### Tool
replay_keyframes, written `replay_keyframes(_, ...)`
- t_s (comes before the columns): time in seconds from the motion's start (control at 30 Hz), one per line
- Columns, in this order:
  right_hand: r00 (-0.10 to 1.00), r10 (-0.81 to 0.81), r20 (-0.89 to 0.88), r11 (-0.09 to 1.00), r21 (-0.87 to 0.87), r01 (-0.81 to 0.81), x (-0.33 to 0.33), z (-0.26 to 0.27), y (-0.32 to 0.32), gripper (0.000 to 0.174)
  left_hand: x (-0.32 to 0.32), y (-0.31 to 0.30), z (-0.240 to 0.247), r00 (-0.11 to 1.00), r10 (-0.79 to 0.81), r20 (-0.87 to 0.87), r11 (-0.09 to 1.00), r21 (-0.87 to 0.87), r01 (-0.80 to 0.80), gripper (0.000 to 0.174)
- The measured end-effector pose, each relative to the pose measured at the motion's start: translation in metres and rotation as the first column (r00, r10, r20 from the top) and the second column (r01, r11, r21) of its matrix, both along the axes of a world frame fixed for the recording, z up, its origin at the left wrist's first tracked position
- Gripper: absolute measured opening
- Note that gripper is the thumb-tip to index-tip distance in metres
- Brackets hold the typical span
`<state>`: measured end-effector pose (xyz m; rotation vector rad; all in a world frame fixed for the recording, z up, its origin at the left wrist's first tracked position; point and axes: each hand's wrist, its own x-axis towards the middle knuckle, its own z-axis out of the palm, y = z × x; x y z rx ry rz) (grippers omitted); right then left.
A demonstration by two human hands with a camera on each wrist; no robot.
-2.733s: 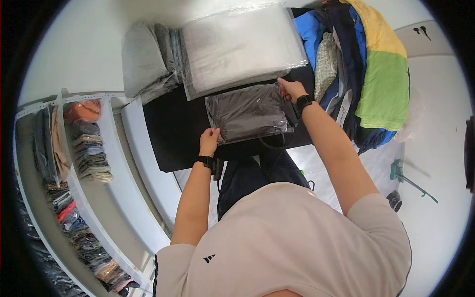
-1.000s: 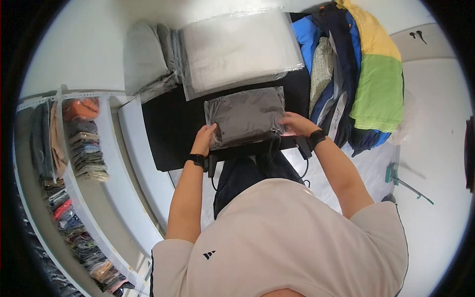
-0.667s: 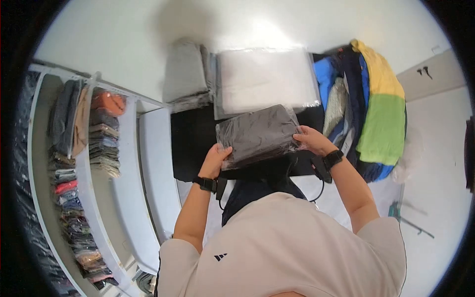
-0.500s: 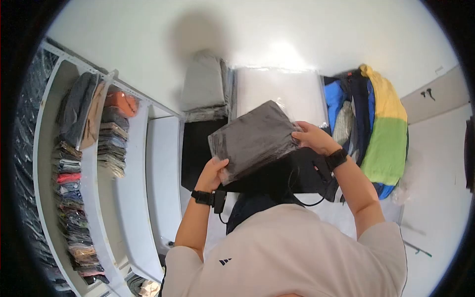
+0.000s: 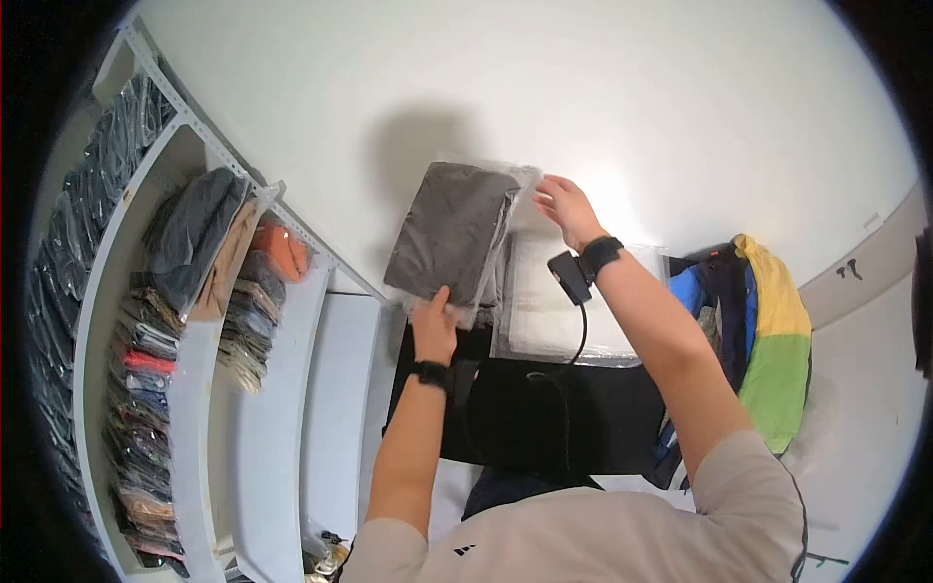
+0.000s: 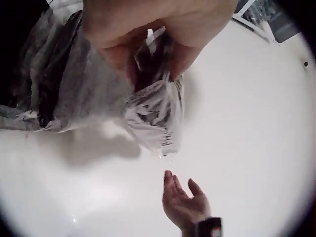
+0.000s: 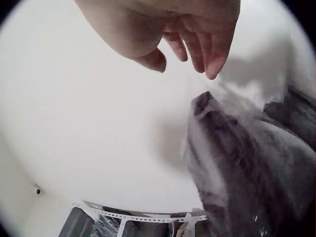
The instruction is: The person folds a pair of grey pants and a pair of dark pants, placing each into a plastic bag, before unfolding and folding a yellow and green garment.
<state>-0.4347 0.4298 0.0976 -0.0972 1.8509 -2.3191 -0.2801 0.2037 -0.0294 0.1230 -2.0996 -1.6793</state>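
Observation:
A dark grey folded garment in a clear plastic bag is held up over the back left of the black table. My left hand pinches its lower edge, with the thumb lying over the plastic. In the left wrist view, thumb and fingers grip both sides of the bag's crinkled end. My right hand is just beyond the bag's right corner, fingers loosely bent and holding nothing. From the right wrist, a gap separates those fingertips from the bagged garment.
Flat white bagged pieces lie at the back of the table. Piled clothes hang over its right side. Shelves on the left carry stacked bagged clothes. A white wall rises behind. A cable hangs from the right wrist camera.
The bagged garment has risen from the table's front and swung to the back left, turning more upright. My right hand has let go of it. The head view has shifted up and left.

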Motion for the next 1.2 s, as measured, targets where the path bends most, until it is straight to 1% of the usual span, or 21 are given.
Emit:
replay_keyframes(0.03,0.998,-0.02,0.058,1.0,0.004,0.02,0.001,-0.015,0.004,0.048,-0.02,0.004,-0.009,0.986,0.014,0.169,0.89,0.447,-0.089,0.023)
replay_keyframes(0.07,0.992,-0.041,0.118,0.999,0.013,0.04,0.008,-0.024,0.008,0.044,-0.034,0.01,-0.011,0.945,-0.05,0.324,0.585,0.776,-0.235,0.026)
replay_keyframes(0.1,0.985,-0.004,0.172,0.999,0.05,-0.004,0.019,-0.034,0.014,0.041,-0.042,0.014,-0.015,0.943,-0.054,0.328,0.582,0.778,-0.237,0.026)
replay_keyframes(0.17,0.962,0.052,0.267,0.992,0.101,-0.082,0.052,-0.05,0.033,0.037,-0.051,0.025,-0.019,0.875,0.007,0.485,0.563,0.721,-0.404,0.033)
replay_keyframes(0.2,0.95,0.076,0.304,0.987,0.113,-0.115,0.067,-0.057,0.046,0.035,-0.051,0.029,-0.016,0.872,0.004,0.49,0.563,0.719,-0.407,0.033)
replay_keyframes(0.27,0.929,0.058,0.367,0.984,0.135,-0.114,0.096,-0.069,0.073,0.033,-0.045,0.035,-0.005,0.904,0.027,0.427,0.479,0.788,-0.387,0.035)
replay_keyframes(0.4,0.884,-0.081,0.461,0.993,0.118,0.03,0.141,-0.084,0.127,0.032,-0.042,0.033,-0.005,0.941,-0.017,0.339,0.482,0.827,-0.29,0.033)
replay_keyframes(0.47,0.874,-0.103,0.476,0.993,0.096,0.064,0.159,-0.087,0.149,0.031,-0.042,0.031,0.001,0.967,0.079,0.243,0.447,0.858,-0.252,0.031)
replay_keyframes(0.53,0.863,-0.124,0.489,0.992,0.081,0.096,0.172,-0.09,0.166,0.03,-0.044,0.024,-0.009,0.978,0.063,0.196,0.45,0.869,-0.204,0.033)
replay_keyframes(0.6,0.846,-0.146,0.512,0.989,0.072,0.128,0.18,-0.093,0.178,0.03,-0.046,0.024,-0.01,0.957,0.094,0.274,0.484,0.828,-0.285,0.039)
replay_keyframes(0.63,0.838,-0.162,0.521,0.987,0.091,0.134,0.183,-0.09,0.18,0.029,-0.048,0.023,-0.015,0.958,0.091,0.272,0.483,0.829,-0.281,0.039)
replay_keyframes(0.7,0.837,-0.167,0.521,0.986,0.089,0.141,0.187,-0.089,0.181,0.028,-0.055,0.021,-0.032,0.914,0.137,0.383,0.473,0.785,-0.4,0.045)
replay_keyframes(0.73,0.835,-0.168,0.524,0.986,0.085,0.145,0.189,-0.089,0.181,0.026,-0.058,0.019,-0.034,0.915,0.133,0.381,0.475,0.785,-0.397,0.045)
replay_keyframes(0.8,0.838,-0.151,0.524,0.988,0.065,0.138,0.191,-0.091,0.178,0.026,-0.06,0.014,-0.039,0.955,0.018,0.296,0.564,0.786,-0.255,0.046)
replay_keyframes(0.93,0.828,-0.109,0.55,0.994,0.044,0.101,0.191,-0.099,0.17,0.024,-0.06,0.013,-0.034,0.93,0.005,0.367,0.555,0.773,-0.308,0.046)
replay_keyframes(1.0,0.825,-0.096,0.557,0.995,0.051,0.082,0.191,-0.097,0.165,0.024,-0.057,0.009,-0.03,0.882,-0.11,0.459,0.66,0.697,-0.28,0.036)
replay_keyframes(1.03,0.821,-0.085,0.564,0.996,0.057,0.064,0.193,-0.096,0.163,0.024,-0.052,0.01,-0.022,0.881,-0.108,0.461,0.661,0.695,-0.282,0.036)
replay_keyframes(1.07,0.82,-0.082,0.567,0.997,0.055,0.062,0.194,-0.096,0.163,0.024,-0.046,0.01,-0.01,0.83,-0.122,0.544,0.743,0.604,-0.287,0.033)
replay_keyframes(1.1,0.818,-0.074,0.57,0.997,0.043,0.06,0.195,-0.097,0.162,0.022,-0.039,0.012,0.001,0.772,-0.123,0.624,0.816,0.507,-0.279,0.035)
replay_keyframes(1.13,0.818,-0.066,0.572,0.998,0.031,0.058,0.196,-0.098,0.161,0.02,-0.033,0.013,0.006,0.771,-0.12,0.625,0.817,0.504,-0.281,0.035)
replay_keyframes(1.2,0.821,-0.061,0.568,0.998,0.038,0.049,0.196,-0.099,0.163,0.021,-0.019,0.018,0.012,0.631,-0.132,0.764,0.883,0.38,-0.275,0.047)
